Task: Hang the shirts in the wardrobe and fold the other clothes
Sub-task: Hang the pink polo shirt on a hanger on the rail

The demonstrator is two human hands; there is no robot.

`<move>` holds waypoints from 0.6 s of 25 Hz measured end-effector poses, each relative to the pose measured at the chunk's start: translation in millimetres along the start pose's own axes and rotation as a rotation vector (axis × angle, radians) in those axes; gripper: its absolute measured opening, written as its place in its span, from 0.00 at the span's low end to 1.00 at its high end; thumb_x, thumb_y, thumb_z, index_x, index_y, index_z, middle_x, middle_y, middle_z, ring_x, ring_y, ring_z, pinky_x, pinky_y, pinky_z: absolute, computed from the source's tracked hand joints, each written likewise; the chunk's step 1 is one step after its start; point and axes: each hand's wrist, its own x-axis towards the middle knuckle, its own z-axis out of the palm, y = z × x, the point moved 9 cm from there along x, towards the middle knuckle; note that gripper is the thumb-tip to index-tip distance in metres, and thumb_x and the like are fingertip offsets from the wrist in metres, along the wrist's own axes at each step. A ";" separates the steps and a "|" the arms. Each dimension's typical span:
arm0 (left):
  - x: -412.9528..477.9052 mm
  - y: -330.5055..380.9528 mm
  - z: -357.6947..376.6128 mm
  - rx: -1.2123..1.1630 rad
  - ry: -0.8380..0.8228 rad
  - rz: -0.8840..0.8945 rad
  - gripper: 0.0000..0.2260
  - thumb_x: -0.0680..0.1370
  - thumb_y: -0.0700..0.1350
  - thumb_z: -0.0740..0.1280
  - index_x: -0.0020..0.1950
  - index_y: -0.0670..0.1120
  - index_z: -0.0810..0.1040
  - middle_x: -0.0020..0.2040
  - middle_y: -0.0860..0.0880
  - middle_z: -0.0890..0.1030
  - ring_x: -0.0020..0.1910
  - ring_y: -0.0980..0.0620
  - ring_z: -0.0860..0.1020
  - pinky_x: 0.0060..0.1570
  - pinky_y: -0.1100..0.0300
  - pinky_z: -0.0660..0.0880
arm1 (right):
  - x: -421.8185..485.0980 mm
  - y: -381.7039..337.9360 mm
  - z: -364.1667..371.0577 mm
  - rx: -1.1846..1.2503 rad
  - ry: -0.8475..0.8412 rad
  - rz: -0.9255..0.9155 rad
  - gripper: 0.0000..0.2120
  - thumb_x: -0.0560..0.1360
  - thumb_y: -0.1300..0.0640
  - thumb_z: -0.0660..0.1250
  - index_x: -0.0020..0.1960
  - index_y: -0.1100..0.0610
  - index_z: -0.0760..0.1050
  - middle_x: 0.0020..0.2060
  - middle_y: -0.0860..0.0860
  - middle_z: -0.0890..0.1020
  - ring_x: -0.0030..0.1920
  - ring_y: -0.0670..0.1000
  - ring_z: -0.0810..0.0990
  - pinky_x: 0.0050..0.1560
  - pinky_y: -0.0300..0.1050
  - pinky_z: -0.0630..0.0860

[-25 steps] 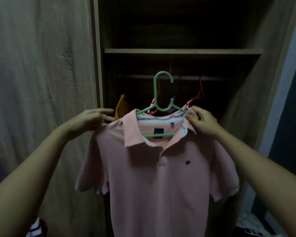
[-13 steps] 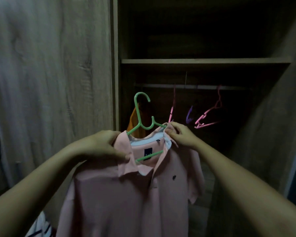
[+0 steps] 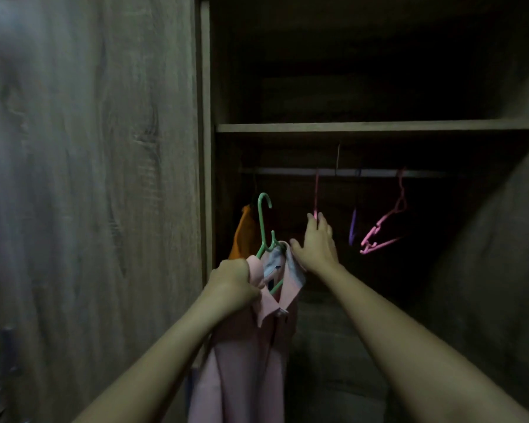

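A pink polo shirt (image 3: pixel 245 355) hangs on a green hanger (image 3: pixel 264 222), turned edge-on inside the open wardrobe. My left hand (image 3: pixel 231 285) is shut on the shirt's shoulder and the hanger arm. The hanger's hook is below the metal rail (image 3: pixel 376 172), not on it. My right hand (image 3: pixel 316 244) is off the shirt, fingers spread, reaching up and touching a thin pink hanger (image 3: pixel 316 193) that hangs from the rail.
An orange garment (image 3: pixel 243 233) hangs at the rail's left end. A purple hanger (image 3: pixel 353 227) and a pink clip hanger (image 3: pixel 385 224) hang to the right. A wooden shelf (image 3: pixel 364 127) sits above the rail. The wardrobe door (image 3: pixel 89 193) fills the left side.
The shirt has turned sideways and moved into the wardrobe. My right hand has let go of the collar and reached up to the thin pink hanger. The view has moved closer.
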 end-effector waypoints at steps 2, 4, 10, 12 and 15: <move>22.0 8.8 6.0 0.006 0.020 -0.004 0.15 0.75 0.48 0.68 0.56 0.41 0.74 0.55 0.41 0.78 0.54 0.42 0.77 0.55 0.52 0.75 | 14.2 5.4 1.3 -0.017 -0.037 0.024 0.39 0.74 0.53 0.68 0.76 0.55 0.48 0.76 0.58 0.46 0.75 0.59 0.50 0.70 0.55 0.62; 44.0 14.9 15.7 0.014 0.014 -0.025 0.12 0.76 0.47 0.67 0.56 0.42 0.73 0.54 0.41 0.78 0.55 0.42 0.77 0.55 0.51 0.75 | 28.6 11.3 3.5 -0.034 -0.068 0.030 0.42 0.73 0.56 0.69 0.76 0.56 0.45 0.76 0.60 0.42 0.75 0.60 0.48 0.70 0.55 0.62; 120.2 29.7 12.6 -0.005 0.079 -0.090 0.11 0.76 0.46 0.66 0.55 0.42 0.75 0.52 0.42 0.78 0.53 0.43 0.78 0.51 0.54 0.76 | 49.0 38.7 21.6 -0.201 -0.208 0.069 0.42 0.74 0.70 0.63 0.76 0.60 0.38 0.74 0.64 0.39 0.71 0.63 0.63 0.62 0.50 0.71; 143.4 51.9 3.8 0.087 0.117 -0.010 0.10 0.77 0.45 0.64 0.56 0.43 0.74 0.53 0.41 0.78 0.54 0.40 0.77 0.47 0.56 0.73 | 53.2 48.8 24.3 -0.240 -0.235 0.038 0.39 0.74 0.71 0.62 0.75 0.63 0.40 0.74 0.66 0.44 0.68 0.63 0.68 0.61 0.50 0.71; 177.6 76.0 -1.9 0.141 0.151 0.019 0.07 0.77 0.43 0.63 0.54 0.45 0.75 0.54 0.40 0.78 0.55 0.39 0.76 0.44 0.56 0.68 | 59.5 58.5 25.5 -0.263 -0.241 -0.015 0.38 0.74 0.71 0.61 0.75 0.65 0.40 0.74 0.65 0.53 0.67 0.63 0.68 0.63 0.51 0.70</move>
